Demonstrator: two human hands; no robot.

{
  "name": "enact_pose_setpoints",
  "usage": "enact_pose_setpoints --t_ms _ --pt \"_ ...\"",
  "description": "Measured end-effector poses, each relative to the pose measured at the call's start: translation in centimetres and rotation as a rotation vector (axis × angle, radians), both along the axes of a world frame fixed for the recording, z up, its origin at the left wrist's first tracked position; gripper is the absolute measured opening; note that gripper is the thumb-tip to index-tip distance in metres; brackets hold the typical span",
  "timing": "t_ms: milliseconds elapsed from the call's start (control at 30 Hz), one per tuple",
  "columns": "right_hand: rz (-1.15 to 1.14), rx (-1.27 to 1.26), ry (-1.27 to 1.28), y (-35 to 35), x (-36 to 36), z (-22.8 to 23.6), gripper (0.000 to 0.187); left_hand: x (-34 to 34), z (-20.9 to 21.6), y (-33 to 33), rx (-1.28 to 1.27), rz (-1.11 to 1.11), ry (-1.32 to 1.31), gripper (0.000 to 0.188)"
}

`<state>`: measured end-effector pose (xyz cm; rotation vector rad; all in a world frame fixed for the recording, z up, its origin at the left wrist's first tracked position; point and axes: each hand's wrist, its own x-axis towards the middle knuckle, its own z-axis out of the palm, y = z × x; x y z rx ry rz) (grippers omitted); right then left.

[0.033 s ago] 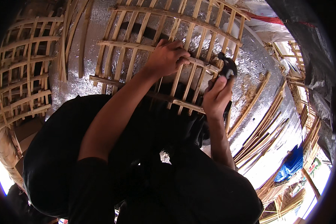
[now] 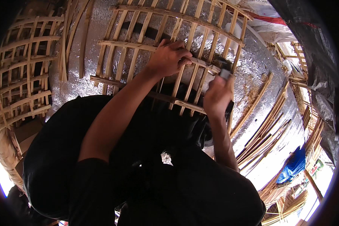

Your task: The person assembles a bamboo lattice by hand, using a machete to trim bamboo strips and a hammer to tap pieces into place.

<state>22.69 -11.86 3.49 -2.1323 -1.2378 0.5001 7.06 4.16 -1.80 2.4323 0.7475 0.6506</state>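
A lattice of bamboo slats (image 2: pixel 182 16) lies in front of me, its near edge by my dark-clothed legs. My left hand (image 2: pixel 168 58) is closed around a bamboo crosspiece (image 2: pixel 201 63) that runs over the upright slats. At the right end of that crosspiece, my right hand (image 2: pixel 217 98) grips a hammer (image 2: pixel 225 74). The hammer's head is blurred by motion and sits close over the joint at the lattice's right side. Whether a nail is there I cannot tell.
A second bamboo lattice (image 2: pixel 31 40) stands at the left. Loose bamboo strips (image 2: pixel 269 126) lie at the right on a shiny silver sheet (image 2: pixel 73 92). A blue plastic sheet (image 2: pixel 293 165) is at lower right, and a dark tarp (image 2: pixel 324 56) hangs along the right side.
The hammer has tipped in my right hand, its head blurred and shifted slightly. The right hand has turned a little; the left hand stays on the crosspiece.
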Motion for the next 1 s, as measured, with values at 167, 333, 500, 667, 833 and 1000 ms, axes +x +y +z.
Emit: enact_pose_setpoints --t_ms 167,333,500,667,833,1000 --pt "0.117 0.016 -0.147 1.6 0.2 0.5 0.042 -0.1 -0.3 0.5 0.066 0.006 -0.017 0.026" --pt "0.220 -0.339 -0.031 2.2 -0.8 0.4 0.036 -0.9 -0.5 0.0 -0.062 0.030 0.000 0.043" --pt "-0.163 -0.137 0.257 3.0 0.1 4.6 0.034 -0.3 -0.5 -0.4 -0.035 0.007 -0.023 0.041" --pt "0.008 -0.334 0.207 4.4 1.5 4.9 0.053 -0.8 -0.9 -0.4 0.029 0.032 0.007 0.041" --pt "0.202 -0.456 0.027 4.8 2.1 3.5 0.055 -0.3 -1.1 0.1 0.039 0.011 -0.030 0.040" --pt "0.237 -0.262 0.041 5.2 2.4 2.8 0.052 -0.5 -0.8 -0.1 0.028 0.021 -0.008 0.042"
